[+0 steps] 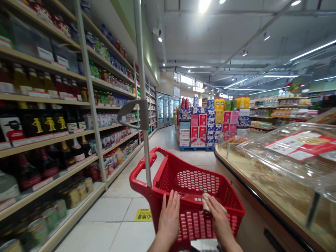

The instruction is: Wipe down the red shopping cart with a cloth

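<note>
A red plastic shopping basket cart (233, 185) with perforated sides stands right in front of me. My left hand (169, 215) lies on its near side wall, fingers stretched out and close to the rim, with nothing in it. On the same rim, further right, my right hand (218, 215) holds a crumpled whitish cloth (205, 202) against the red plastic, its fingers bent over the rim. A grey metal pole (141, 70) rises from the cart's left end by the red handle (139, 171). A grey plastic loop (144, 115) is fixed partway up the pole.
Shelves (49, 138) of bottles, cans and packets line the left side. A counter edge (252, 196) with clear-lidded food trays (288, 147) runs close on the right. Ahead stand stacked drink cartons (199, 131) on a blue pallet. A yellow sticker (143, 215) marks the tiled floor.
</note>
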{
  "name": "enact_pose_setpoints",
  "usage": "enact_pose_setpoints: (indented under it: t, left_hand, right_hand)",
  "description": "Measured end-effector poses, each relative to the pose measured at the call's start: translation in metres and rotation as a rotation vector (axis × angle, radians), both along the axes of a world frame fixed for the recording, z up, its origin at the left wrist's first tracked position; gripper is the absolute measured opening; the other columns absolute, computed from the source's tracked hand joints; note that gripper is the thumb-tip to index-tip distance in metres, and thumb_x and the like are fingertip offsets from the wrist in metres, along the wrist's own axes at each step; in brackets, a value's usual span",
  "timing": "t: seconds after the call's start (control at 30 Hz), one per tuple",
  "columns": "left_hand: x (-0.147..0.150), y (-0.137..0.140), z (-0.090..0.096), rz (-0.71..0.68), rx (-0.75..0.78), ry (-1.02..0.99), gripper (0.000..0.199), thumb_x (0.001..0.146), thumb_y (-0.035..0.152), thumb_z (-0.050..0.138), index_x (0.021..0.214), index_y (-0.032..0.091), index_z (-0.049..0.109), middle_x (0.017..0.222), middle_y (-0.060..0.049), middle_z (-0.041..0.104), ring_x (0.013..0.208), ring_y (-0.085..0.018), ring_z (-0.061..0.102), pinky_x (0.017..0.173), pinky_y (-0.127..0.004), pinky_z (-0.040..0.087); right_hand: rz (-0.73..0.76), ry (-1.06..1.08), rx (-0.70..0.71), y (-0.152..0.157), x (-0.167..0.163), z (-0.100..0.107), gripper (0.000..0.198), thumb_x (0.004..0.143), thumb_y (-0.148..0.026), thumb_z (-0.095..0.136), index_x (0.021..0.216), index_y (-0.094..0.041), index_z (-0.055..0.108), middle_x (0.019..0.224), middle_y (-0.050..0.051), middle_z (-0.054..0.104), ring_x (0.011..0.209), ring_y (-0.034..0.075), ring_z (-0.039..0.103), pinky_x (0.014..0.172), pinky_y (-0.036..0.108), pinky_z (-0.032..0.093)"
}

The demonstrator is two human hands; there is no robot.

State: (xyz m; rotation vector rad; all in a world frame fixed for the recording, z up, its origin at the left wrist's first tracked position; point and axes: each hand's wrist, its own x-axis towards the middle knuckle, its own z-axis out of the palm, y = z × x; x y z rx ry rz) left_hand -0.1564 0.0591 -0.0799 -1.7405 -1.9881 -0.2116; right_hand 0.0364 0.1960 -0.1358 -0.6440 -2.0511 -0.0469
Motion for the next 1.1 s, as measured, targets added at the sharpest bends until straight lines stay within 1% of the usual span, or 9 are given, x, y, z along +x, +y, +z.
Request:
enact_pose_setpoints:
  t: [0.1, 0.23, 0.33, 0.4, 0.53, 0.63, 0.83, 1.0, 1.1]
  left_hand:
    - [0.006, 0.001, -0.007, -0.004, 0.029, -0.024, 0.072, 0.065, 0.016, 0.041, 0.133, 0.010, 0.021, 0.141, -0.010, 0.023, 0.130, -0.028, 0.012, 0.104, -0.050, 0.011]
    - [0.021, 0.003, 0.003, -0.022, 0.001, -0.116, 0.070, 0.064, 0.020, 0.043, 0.131, 0.007, 0.026, 0.140, -0.013, 0.025, 0.129, -0.031, 0.015, 0.104, -0.051, 0.013]
    - [0.017, -0.007, 0.039, -0.144, -0.046, -0.223, 0.057, 0.066, 0.021, 0.044, 0.122, 0.011, 0.043, 0.129, -0.011, 0.045, 0.121, -0.028, 0.035, 0.103, -0.049, 0.018]
    - [0.000, -0.021, 0.069, -0.143, 0.053, -0.295, 0.042, 0.070, 0.017, 0.041, 0.109, 0.020, 0.054, 0.111, -0.005, 0.060, 0.107, -0.021, 0.050, 0.104, -0.049, 0.016]
    - [-0.046, -0.049, 0.107, 0.192, 0.451, -0.333, 0.039, 0.071, 0.014, 0.038, 0.108, 0.018, 0.052, 0.115, -0.008, 0.057, 0.111, -0.021, 0.046, 0.103, -0.051, 0.018]
    - [-0.062, -0.051, 0.103, 0.251, 0.401, -0.322, 0.045, 0.062, 0.016, 0.046, 0.107, 0.015, 0.053, 0.120, -0.011, 0.052, 0.119, -0.026, 0.037, 0.102, -0.050, 0.020]
    - [-0.047, -0.043, 0.085, 0.196, 0.356, -0.293, 0.043, 0.062, 0.018, 0.048, 0.104, 0.016, 0.055, 0.114, -0.009, 0.057, 0.115, -0.025, 0.042, 0.105, -0.048, 0.013]
    - [-0.058, -0.058, 0.095, 0.099, 0.254, -0.297, 0.044, 0.065, 0.015, 0.047, 0.109, 0.020, 0.051, 0.114, -0.006, 0.057, 0.112, -0.021, 0.044, 0.103, -0.042, 0.020]
    - [-0.068, -0.060, 0.103, 0.087, 0.195, -0.315, 0.042, 0.066, 0.014, 0.048, 0.108, 0.020, 0.051, 0.114, -0.005, 0.056, 0.110, -0.019, 0.045, 0.101, -0.039, 0.024]
  right_hand:
    - [-0.126, 0.018, 0.019, 0.018, 0.025, -0.010, 0.067, 0.063, -0.003, 0.032, 0.124, -0.028, 0.044, 0.126, 0.001, 0.048, 0.115, 0.020, 0.045, 0.092, 0.039, 0.042]
    - [-0.109, 0.085, 0.048, 0.013, -0.008, -0.009, 0.061, 0.064, -0.002, 0.032, 0.118, -0.024, 0.052, 0.120, 0.003, 0.053, 0.114, 0.020, 0.046, 0.095, 0.040, 0.039]
    - [-0.048, 0.082, 0.010, 0.013, -0.025, -0.003, 0.063, 0.062, -0.001, 0.030, 0.116, -0.023, 0.053, 0.119, 0.002, 0.054, 0.115, 0.018, 0.045, 0.097, 0.040, 0.036]
    - [-0.017, 0.027, -0.080, 0.023, -0.017, -0.002, 0.066, 0.060, -0.001, 0.030, 0.117, -0.024, 0.053, 0.122, 0.000, 0.052, 0.116, 0.017, 0.043, 0.097, 0.037, 0.036]
    - [-0.059, 0.045, -0.245, 0.035, -0.008, 0.007, 0.060, 0.060, -0.004, 0.031, 0.112, -0.020, 0.057, 0.122, 0.003, 0.052, 0.116, 0.019, 0.043, 0.099, 0.040, 0.033]
    - [0.023, 0.122, -0.277, 0.007, -0.047, 0.029, 0.052, 0.065, -0.005, 0.033, 0.108, -0.018, 0.060, 0.118, 0.006, 0.055, 0.113, 0.020, 0.046, 0.098, 0.040, 0.034]
    - [0.357, 0.237, -0.282, -0.086, -0.150, 0.079, 0.052, 0.074, -0.004, 0.035, 0.119, -0.024, 0.050, 0.127, 0.004, 0.047, 0.119, 0.019, 0.040, 0.099, 0.042, 0.035]
    - [0.465, 0.225, -0.205, -0.099, -0.141, 0.098, 0.048, 0.077, -0.005, 0.037, 0.118, -0.026, 0.050, 0.126, 0.005, 0.048, 0.117, 0.019, 0.043, 0.095, 0.039, 0.040]
    - [0.465, 0.345, -0.056, -0.094, -0.130, 0.152, 0.047, 0.081, -0.005, 0.035, 0.121, -0.025, 0.047, 0.126, 0.005, 0.048, 0.116, 0.017, 0.044, 0.094, 0.036, 0.042]
